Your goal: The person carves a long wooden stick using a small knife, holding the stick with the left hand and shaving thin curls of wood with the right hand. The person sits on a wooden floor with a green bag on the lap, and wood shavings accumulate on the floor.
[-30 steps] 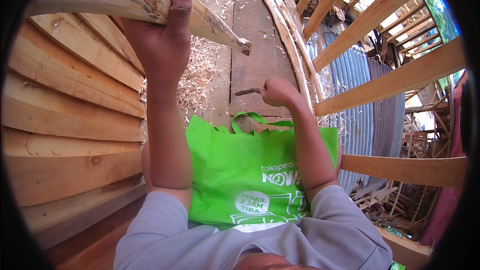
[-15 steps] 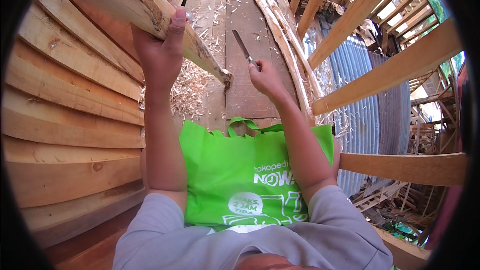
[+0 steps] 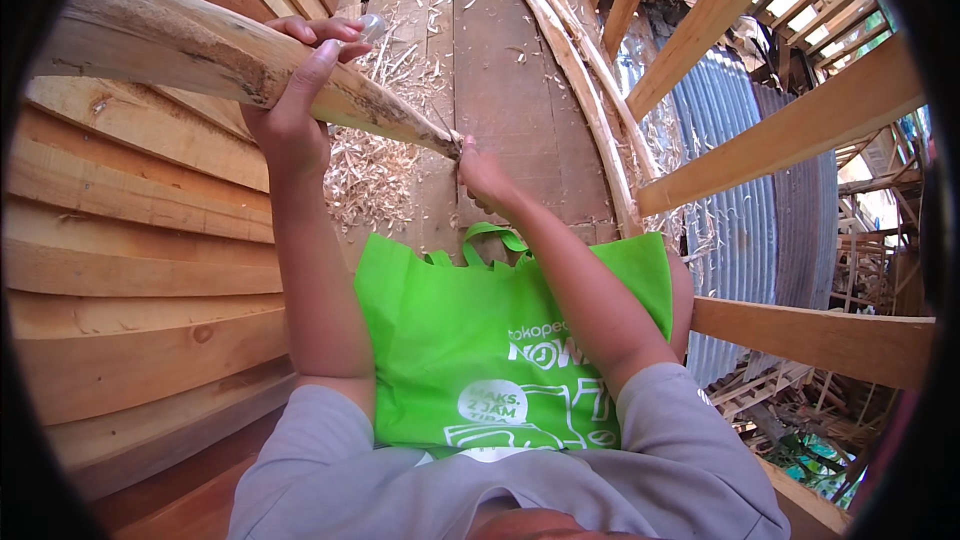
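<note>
A peeled wooden pole point(image 3: 190, 35) slants from the upper left down to its narrow end near the middle. My left hand point(image 3: 300, 85) is wrapped round it from below, thumb across the top. At the narrow end, my right hand point(image 3: 484, 176) is closed on a knife point(image 3: 442, 121). Only part of the thin blade shows beside the pole's tip; the handle is hidden in my fingers. Across my lap lies a bright green bag point(image 3: 430, 330) with white print, below both hands.
Curled wood shavings point(image 3: 370, 185) are heaped on the plank floor point(image 3: 505, 70). Two peeled poles point(image 3: 575, 60) lie along its right side. A plank wall point(image 3: 140, 270) closes the left; wooden rails point(image 3: 790, 145) and corrugated metal sheets point(image 3: 735, 140) stand right. Beyond my left hand is a clear round object point(image 3: 372, 28).
My right hand has moved left with the knife, bringing it to the pole's narrow end. The pole's thick end has swung down and left, and my left hand has shifted slightly.
</note>
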Motion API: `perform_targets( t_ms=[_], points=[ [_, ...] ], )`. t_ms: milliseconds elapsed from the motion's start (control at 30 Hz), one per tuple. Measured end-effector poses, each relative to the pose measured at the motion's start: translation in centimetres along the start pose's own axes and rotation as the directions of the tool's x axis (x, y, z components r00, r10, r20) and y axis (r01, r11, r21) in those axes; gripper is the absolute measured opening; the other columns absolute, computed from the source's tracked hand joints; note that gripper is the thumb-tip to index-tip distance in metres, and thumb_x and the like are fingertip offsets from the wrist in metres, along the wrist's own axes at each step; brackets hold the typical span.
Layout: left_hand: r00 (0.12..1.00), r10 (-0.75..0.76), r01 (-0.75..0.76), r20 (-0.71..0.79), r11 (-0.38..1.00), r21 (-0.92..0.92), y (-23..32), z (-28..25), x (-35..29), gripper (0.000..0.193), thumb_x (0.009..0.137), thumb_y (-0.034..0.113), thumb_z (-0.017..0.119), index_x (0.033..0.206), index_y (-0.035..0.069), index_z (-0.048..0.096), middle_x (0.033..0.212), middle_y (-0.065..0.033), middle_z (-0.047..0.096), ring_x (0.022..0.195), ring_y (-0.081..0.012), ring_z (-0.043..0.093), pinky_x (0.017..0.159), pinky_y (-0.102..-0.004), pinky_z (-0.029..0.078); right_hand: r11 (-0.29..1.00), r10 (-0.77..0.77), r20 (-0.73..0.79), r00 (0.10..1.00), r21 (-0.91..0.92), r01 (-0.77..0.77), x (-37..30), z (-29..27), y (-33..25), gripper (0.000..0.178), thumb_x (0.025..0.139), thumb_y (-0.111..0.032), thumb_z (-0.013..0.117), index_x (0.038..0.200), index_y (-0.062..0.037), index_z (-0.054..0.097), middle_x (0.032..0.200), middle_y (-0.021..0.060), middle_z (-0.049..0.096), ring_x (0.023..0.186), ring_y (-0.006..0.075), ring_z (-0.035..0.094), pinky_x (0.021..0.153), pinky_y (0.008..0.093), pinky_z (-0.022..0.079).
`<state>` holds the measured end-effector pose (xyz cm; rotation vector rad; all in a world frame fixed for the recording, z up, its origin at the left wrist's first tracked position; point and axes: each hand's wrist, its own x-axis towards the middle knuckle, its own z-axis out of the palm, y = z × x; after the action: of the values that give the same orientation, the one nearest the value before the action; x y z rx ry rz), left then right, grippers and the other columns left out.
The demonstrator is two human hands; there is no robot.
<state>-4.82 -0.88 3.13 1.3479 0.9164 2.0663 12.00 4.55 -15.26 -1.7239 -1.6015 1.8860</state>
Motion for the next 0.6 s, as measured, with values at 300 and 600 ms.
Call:
perform_targets(
  t_ms=[300,600],
  points=[
    [0.998,-0.002,0.015,0.068,0.982,-0.188,-0.6,0.4,-0.5,0.023,0.079,-0.003,0.061,0.1,-0.001,0.052,0.076,-0.0093,0.051,0.068,-0.0206,0.054,0.068,-0.0343,0.047,0.902,-0.332,-0.132,0.934,-0.333,0.274,-0.6,0.0,-1.9,0.05,0.101,-0.03,0.031,0.113,0.0073,0.062,0.103,0.0315,0.067,0.098,0.0483,0.064,0.084,0.0524,0.05],
    [0.979,-0.005,0.057,0.203,0.966,-0.251,-0.7,-0.3,-0.5,0.026,0.078,-0.001,0.062,0.102,-0.001,0.051,0.076,-0.0099,0.05,0.069,-0.0198,0.051,0.071,-0.0354,0.046,0.917,-0.3,-0.063,0.952,-0.293,0.27,-3.3,-0.9,-4.7,0.048,0.096,-0.027,0.033,0.105,0.0079,0.064,0.104,0.0328,0.065,0.097,0.0481,0.063,0.086,0.0518,0.048]
  ],
)
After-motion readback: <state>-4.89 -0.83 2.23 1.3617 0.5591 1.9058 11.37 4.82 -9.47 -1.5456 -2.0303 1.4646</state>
